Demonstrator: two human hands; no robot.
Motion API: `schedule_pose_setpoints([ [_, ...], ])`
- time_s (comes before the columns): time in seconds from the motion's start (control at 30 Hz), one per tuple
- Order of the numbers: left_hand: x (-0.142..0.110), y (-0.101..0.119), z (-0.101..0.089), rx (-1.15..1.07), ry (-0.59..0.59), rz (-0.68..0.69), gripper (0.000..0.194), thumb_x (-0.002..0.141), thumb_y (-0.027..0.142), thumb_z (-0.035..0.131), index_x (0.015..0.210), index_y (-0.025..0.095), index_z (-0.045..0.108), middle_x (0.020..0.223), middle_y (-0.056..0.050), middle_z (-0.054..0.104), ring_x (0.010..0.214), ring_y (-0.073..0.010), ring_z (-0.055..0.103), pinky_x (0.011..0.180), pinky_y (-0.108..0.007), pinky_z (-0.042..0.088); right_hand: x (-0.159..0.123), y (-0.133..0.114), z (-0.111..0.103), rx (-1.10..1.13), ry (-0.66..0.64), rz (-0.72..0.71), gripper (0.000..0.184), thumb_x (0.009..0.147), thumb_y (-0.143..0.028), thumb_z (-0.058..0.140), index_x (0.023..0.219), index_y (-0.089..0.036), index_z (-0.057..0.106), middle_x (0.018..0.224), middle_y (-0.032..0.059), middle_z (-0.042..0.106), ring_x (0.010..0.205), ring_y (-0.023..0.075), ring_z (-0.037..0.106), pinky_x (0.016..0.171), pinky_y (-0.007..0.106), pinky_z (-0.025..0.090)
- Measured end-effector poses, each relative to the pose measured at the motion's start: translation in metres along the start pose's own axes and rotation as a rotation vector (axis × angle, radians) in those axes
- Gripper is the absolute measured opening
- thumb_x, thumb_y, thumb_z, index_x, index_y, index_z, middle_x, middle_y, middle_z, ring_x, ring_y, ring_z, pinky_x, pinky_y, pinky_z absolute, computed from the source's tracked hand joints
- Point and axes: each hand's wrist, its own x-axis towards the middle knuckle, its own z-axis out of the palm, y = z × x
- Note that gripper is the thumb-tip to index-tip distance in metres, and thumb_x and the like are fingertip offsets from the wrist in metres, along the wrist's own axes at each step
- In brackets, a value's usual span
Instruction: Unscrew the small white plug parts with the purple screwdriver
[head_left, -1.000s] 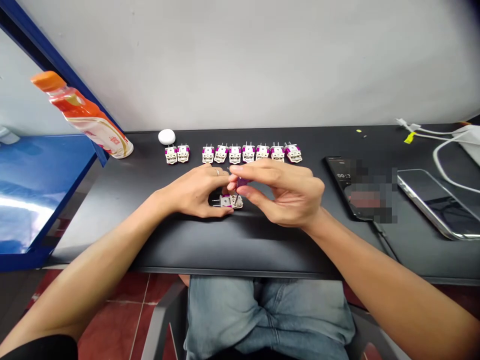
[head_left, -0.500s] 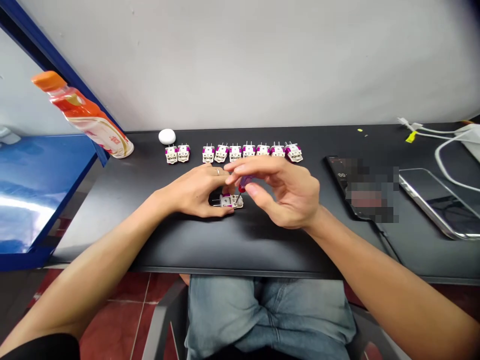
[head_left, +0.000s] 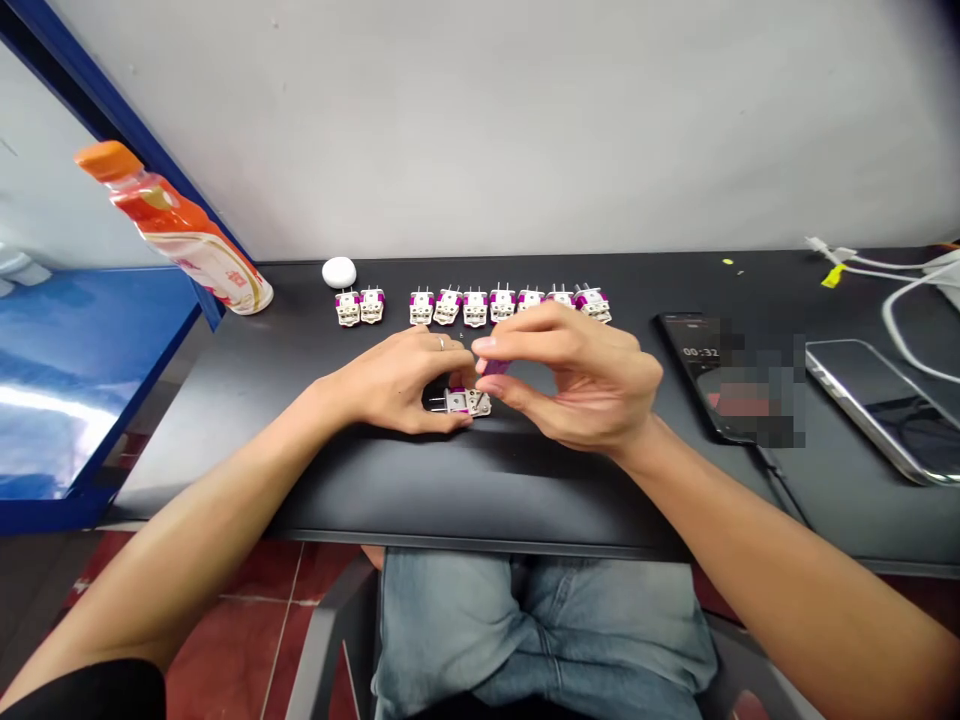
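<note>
A white and purple electrical plug (head_left: 457, 402) lies on the black table, its metal pins pointing left. My left hand (head_left: 397, 382) is closed around it, thumb on the near side and fingers on the far side. Between thumb and forefinger, my right hand (head_left: 589, 385) pinches the purple handle of a small screwdriver (head_left: 493, 368). Its thin shaft slants down to the right end of the plug; the exact spot where the tip meets it is too small to make out.
Several similar plugs (head_left: 475, 308) stand in a row behind my hands, beside a round white case (head_left: 339, 272). An orange-capped bottle (head_left: 191, 240) is at the left. On the right are a phone (head_left: 690, 370), another phone (head_left: 892, 410) and white cables (head_left: 892, 264).
The fingers of my right hand have closed into a tighter pinch on the screwdriver handle. My left hand still holds the plug in place. The whole view has shifted slightly.
</note>
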Motion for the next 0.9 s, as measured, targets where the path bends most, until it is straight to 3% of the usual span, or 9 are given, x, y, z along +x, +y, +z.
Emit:
schedule_pose_setpoints([
  [0.17,-0.0006,-0.0012,0.0013,0.001,0.049,0.048,0.024,0.1,0.043,0.081,0.108,0.022,0.073,0.102,-0.007,0.079,0.089,-0.0256,0.074,0.084,-0.037,0.055,-0.0035,-0.0027,0.0008,0.151,-0.021,0.186,0.054,0.105,-0.004,0.073,0.154,-0.026,0.078,0.135,0.0092,0.089,0.11,0.0221,0.09,0.095,0.036,0.079],
  [0.23,-0.0006,-0.0007,0.0005,0.008,0.032,0.03,0.025,0.1,0.043,0.081,0.11,0.022,0.073,0.105,-0.008,0.08,0.091,-0.0262,0.075,0.086,-0.037,0.056,-0.0031,-0.0018,0.001,0.145,-0.027,0.147,0.048,0.103,-0.008,0.08,0.147,-0.025,0.081,0.133,0.0102,0.089,0.114,0.0251,0.089,0.094,0.039,0.08],
  [0.33,-0.0005,0.0003,-0.0005,0.016,0.002,0.005,0.023,0.101,0.044,0.08,0.107,0.022,0.073,0.106,-0.007,0.081,0.092,-0.0261,0.076,0.089,-0.038,0.056,-0.0016,-0.0004,0.0013,0.074,0.027,0.028,0.047,0.094,-0.009,0.093,0.136,-0.027,0.086,0.114,0.0043,0.092,0.101,0.0222,0.089,0.091,0.036,0.079],
  [0.4,-0.0007,0.0001,-0.0004,0.018,-0.001,0.003,0.023,0.1,0.044,0.08,0.105,0.023,0.072,0.105,-0.007,0.081,0.092,-0.0261,0.076,0.089,-0.038,0.056,-0.0015,-0.0015,0.0013,0.093,0.029,0.058,0.05,0.097,-0.004,0.087,0.142,-0.027,0.085,0.115,0.0028,0.093,0.096,0.0189,0.09,0.092,0.034,0.079],
  [0.5,-0.0008,-0.0006,0.0002,0.01,0.015,0.01,0.027,0.099,0.046,0.081,0.11,0.022,0.073,0.106,-0.008,0.081,0.093,-0.0272,0.076,0.088,-0.039,0.056,-0.0017,-0.0043,0.0005,0.173,-0.045,0.188,0.053,0.106,-0.003,0.071,0.153,-0.027,0.079,0.133,0.0071,0.091,0.11,0.0206,0.092,0.097,0.036,0.08],
  [0.6,-0.0003,0.0003,-0.0006,-0.003,-0.002,-0.003,0.026,0.1,0.044,0.079,0.112,0.022,0.073,0.106,-0.008,0.081,0.093,-0.0269,0.076,0.086,-0.038,0.055,-0.0006,-0.004,-0.0006,0.105,-0.045,0.149,0.043,0.104,-0.017,0.085,0.145,-0.029,0.084,0.129,0.0071,0.091,0.113,0.0243,0.09,0.095,0.038,0.08],
  [0.7,0.0004,0.0015,-0.0016,-0.004,-0.021,-0.014,0.022,0.101,0.044,0.076,0.105,0.022,0.071,0.104,-0.007,0.081,0.091,-0.0255,0.075,0.086,-0.038,0.054,0.0002,-0.0029,-0.0006,-0.021,0.014,0.073,0.044,0.097,-0.021,0.095,0.138,-0.034,0.088,0.117,0.0029,0.093,0.099,0.0231,0.089,0.093,0.04,0.079],
  [0.83,0.0005,0.0012,-0.0015,0.012,-0.011,-0.02,0.027,0.099,0.047,0.079,0.109,0.022,0.072,0.104,-0.007,0.081,0.091,-0.0262,0.074,0.086,-0.038,0.053,-0.0009,-0.0036,0.0,0.08,-0.036,0.182,0.054,0.108,-0.009,0.073,0.157,-0.031,0.079,0.132,0.006,0.092,0.106,0.0214,0.091,0.097,0.04,0.079],
  [0.9,0.0005,0.001,-0.0015,0.006,-0.021,-0.029,0.027,0.098,0.046,0.08,0.108,0.022,0.073,0.103,-0.007,0.081,0.091,-0.0261,0.074,0.085,-0.038,0.053,-0.0005,-0.0029,-0.0001,0.104,-0.052,0.182,0.05,0.109,-0.013,0.073,0.154,-0.03,0.081,0.135,0.008,0.09,0.115,0.0238,0.089,0.099,0.042,0.079],
])
